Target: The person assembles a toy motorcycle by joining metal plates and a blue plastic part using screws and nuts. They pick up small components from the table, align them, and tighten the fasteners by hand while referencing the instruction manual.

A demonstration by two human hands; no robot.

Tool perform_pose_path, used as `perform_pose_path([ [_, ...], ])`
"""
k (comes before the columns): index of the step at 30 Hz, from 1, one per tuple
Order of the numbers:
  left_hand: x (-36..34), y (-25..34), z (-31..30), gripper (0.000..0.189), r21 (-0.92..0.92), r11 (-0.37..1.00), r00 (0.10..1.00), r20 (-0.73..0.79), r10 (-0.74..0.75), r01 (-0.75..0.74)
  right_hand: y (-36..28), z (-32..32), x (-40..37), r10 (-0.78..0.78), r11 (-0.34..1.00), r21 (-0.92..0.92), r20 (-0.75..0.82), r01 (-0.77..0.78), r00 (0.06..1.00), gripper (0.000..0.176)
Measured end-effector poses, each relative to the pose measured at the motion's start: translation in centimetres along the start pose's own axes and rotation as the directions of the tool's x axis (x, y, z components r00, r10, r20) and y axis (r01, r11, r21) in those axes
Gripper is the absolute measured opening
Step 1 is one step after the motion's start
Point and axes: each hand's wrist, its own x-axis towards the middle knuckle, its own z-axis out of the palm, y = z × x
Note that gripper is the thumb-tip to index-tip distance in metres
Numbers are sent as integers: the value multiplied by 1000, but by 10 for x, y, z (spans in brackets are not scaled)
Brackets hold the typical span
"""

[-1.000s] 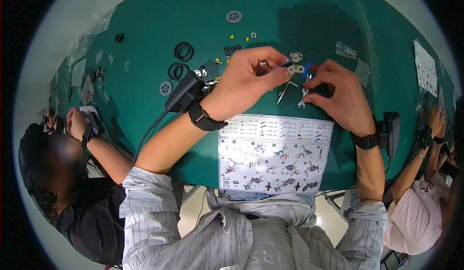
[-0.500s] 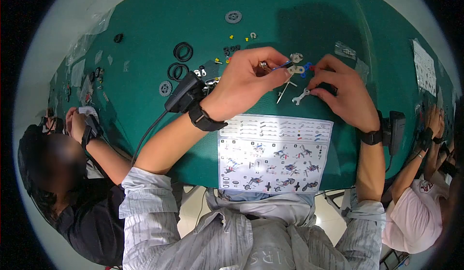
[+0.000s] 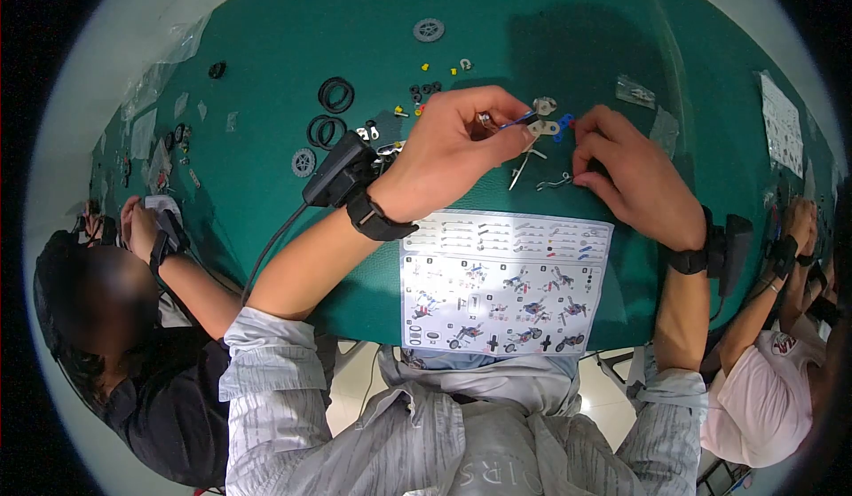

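My left hand (image 3: 457, 150) is closed, thumb and forefinger pinching a partly built toy model (image 3: 543, 128) made of beige and blue perforated strips, with a round silvery piece at its top. A thin metal rod points down from it. To the right, the closed fingers of my right hand (image 3: 626, 163) grip a small open-ended wrench (image 3: 556, 182), seen nearly edge-on. A bit of red shows at the model's right end, close by my right forefinger. Below both hands lies a printed instruction sheet (image 3: 506, 287).
Left of my hands on the green table (image 3: 284, 61) are black rubber rings (image 3: 336, 95), a grey wheel (image 3: 429, 30), another grey wheel (image 3: 303, 162) and small yellow pieces (image 3: 426, 67). A clear parts bag (image 3: 635, 91) lies to the right. People sit at both sides.
My right hand has shifted slightly right and down, turning the wrench from flat view to nearly edge-on. My left hand and the model stay almost in place.
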Motion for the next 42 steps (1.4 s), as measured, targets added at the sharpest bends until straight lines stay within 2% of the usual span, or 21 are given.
perform_pose_path([
  [5,0,0,-1,13,14,1000,1000,3,-1,1,3,-2,-2,-78,997,17,-5,78,997,15],
  [8,0,0,-2,13,15,1000,1000,-4,-2,2,5,-14,-4,-93,988,128,21,89,995,14],
  [11,0,1,-1,12,11,1000,1000,-10,-3,3,1,-16,-7,131,882,447,73,-150,989,16],
  [14,0,0,-1,12,2,1000,1000,-5,-1,1,-2,-19,-4,90,915,394,-5,-81,996,16],
  [20,0,0,-1,13,2,1000,1000,3,-11,11,13,-10,-8,109,958,277,-96,-78,989,13],
  [23,-1,1,-1,13,4,1000,1000,6,-20,20,4,-15,-5,233,941,245,32,-233,972,15],
  [26,-1,0,-2,13,6,1000,1000,9,-12,12,-1,-18,-2,251,943,210,64,-259,966,15],
  [29,0,-2,-2,13,3,1000,1000,12,-10,10,3,-10,-3,233,948,225,1,-227,973,16],
  [35,-1,-1,-1,14,11,1000,1000,2,-7,7,6,-6,-3,233,936,260,49,-238,971,15],
  [42,-1,-1,0,15,-6,1000,1000,4,-2,2,8,0,-1,210,933,301,-12,-197,978,14],
])
